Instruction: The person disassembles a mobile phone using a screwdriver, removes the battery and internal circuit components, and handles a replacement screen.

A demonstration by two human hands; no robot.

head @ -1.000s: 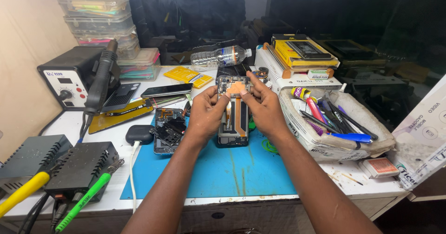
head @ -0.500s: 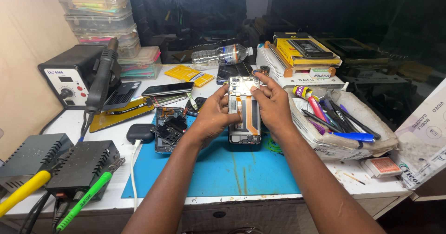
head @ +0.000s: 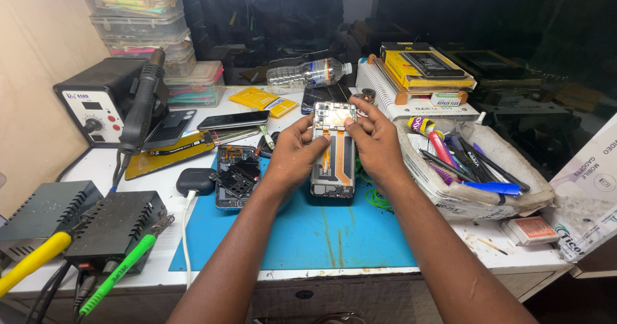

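1. Since the earlier frame, both hands have shifted slightly with the opened back-less smartphone with orange ribbon cable (head: 333, 150).
2. Phone's long axis runs near-to-far over the blue counter mat (head: 308, 234).
3. Left hand (head: 294, 153) and right hand (head: 376, 141) pinch its far end, equally close.

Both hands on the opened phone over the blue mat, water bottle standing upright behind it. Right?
Not quite. The water bottle lies on its side, not upright, as the head view shows. The rest holds: the left hand and the right hand both grip the opened phone over the blue mat, and the bottle is behind it.
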